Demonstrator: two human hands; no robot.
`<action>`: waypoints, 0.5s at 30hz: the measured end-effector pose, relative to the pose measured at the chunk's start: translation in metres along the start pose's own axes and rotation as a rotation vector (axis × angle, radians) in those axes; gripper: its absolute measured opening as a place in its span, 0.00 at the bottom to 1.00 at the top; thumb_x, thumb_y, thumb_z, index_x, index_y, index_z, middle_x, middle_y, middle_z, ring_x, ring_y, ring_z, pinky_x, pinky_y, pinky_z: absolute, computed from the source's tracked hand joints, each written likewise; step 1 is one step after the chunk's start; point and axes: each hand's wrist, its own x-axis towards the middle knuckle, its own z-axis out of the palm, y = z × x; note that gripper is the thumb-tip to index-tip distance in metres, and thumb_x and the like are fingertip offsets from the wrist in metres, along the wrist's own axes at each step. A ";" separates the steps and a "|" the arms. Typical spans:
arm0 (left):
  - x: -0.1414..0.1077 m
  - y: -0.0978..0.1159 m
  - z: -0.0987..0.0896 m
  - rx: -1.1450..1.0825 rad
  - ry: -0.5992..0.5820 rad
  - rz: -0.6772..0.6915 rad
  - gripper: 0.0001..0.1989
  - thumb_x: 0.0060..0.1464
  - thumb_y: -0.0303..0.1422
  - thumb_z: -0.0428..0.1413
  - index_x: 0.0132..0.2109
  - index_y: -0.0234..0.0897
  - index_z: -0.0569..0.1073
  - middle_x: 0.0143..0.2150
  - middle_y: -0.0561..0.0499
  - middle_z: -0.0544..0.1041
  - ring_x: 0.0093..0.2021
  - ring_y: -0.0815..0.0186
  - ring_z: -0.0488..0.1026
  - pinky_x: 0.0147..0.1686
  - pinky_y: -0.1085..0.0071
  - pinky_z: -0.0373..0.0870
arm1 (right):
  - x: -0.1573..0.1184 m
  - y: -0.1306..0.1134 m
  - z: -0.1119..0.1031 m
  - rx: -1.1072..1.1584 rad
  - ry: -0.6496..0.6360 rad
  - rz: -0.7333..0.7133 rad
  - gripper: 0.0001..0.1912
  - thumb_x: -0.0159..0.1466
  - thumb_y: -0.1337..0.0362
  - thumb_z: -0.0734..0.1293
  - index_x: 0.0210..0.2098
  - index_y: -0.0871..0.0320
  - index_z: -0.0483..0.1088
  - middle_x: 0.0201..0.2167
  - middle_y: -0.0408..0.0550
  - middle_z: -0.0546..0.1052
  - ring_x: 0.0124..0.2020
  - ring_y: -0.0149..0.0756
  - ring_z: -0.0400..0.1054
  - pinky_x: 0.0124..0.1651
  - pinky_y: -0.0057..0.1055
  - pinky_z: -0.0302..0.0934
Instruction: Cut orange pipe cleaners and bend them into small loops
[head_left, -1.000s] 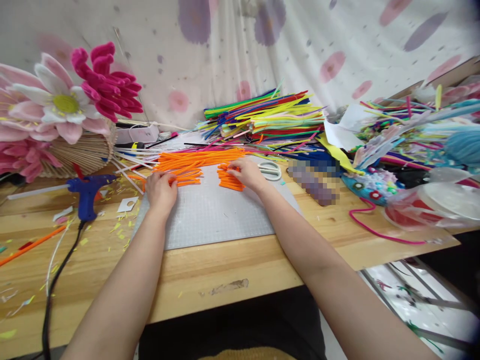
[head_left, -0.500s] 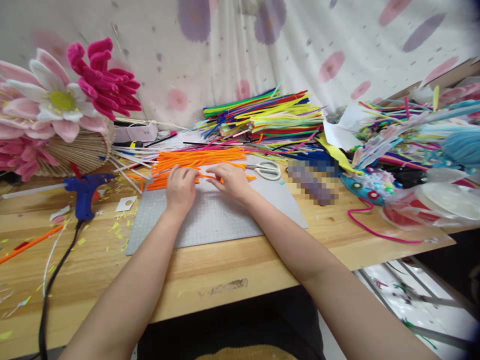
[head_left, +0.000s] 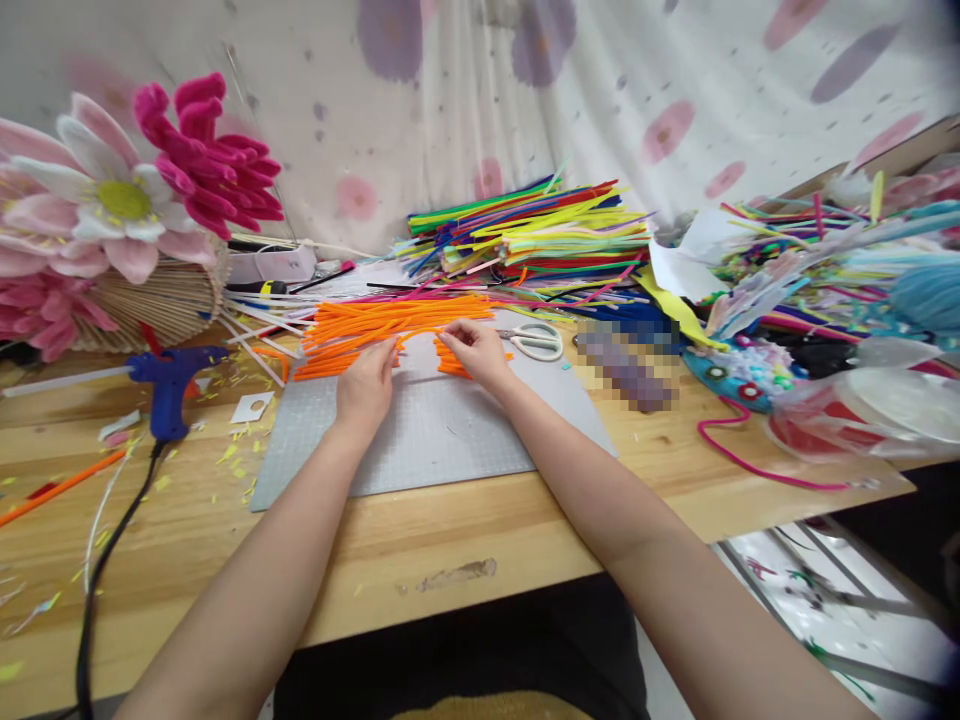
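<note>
Between my two hands runs a short orange pipe cleaner point(head_left: 421, 334), bowed upward in an arch. My left hand point(head_left: 369, 378) pinches its left end, and my right hand point(head_left: 474, 350) pinches the other end. Behind and beside my left hand lies a pile of orange pipe cleaners point(head_left: 390, 314) on the grey cutting mat point(head_left: 442, 440). Under my right hand sits a small group of shorter orange pieces point(head_left: 452, 362). White-handled scissors point(head_left: 540, 342) rest at the mat's right edge, their blades pointing toward my right hand.
A blue glue gun point(head_left: 171, 390) with a black cord stands on the left. Fuzzy flowers point(head_left: 124, 200) rise behind it. Bundles of coloured pipe cleaners point(head_left: 540, 235) are heaped at the back. To the right are a plastic-wrapped container point(head_left: 862, 410) and blue yarn point(head_left: 926, 300).
My right hand has moved slightly right and up, uncovering the short orange pieces. The held pipe cleaner, nearly straight before, now arches upward. My left hand has turned a little.
</note>
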 end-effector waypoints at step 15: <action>-0.008 0.025 0.018 -0.972 -0.374 -0.527 0.14 0.48 0.30 0.57 0.44 0.33 0.71 0.41 0.47 0.76 0.36 0.68 0.76 0.36 0.70 0.73 | -0.010 -0.018 0.003 0.437 -0.326 0.191 0.15 0.50 0.54 0.68 0.25 0.58 0.62 0.17 0.38 0.68 0.19 0.25 0.60 0.23 0.23 0.53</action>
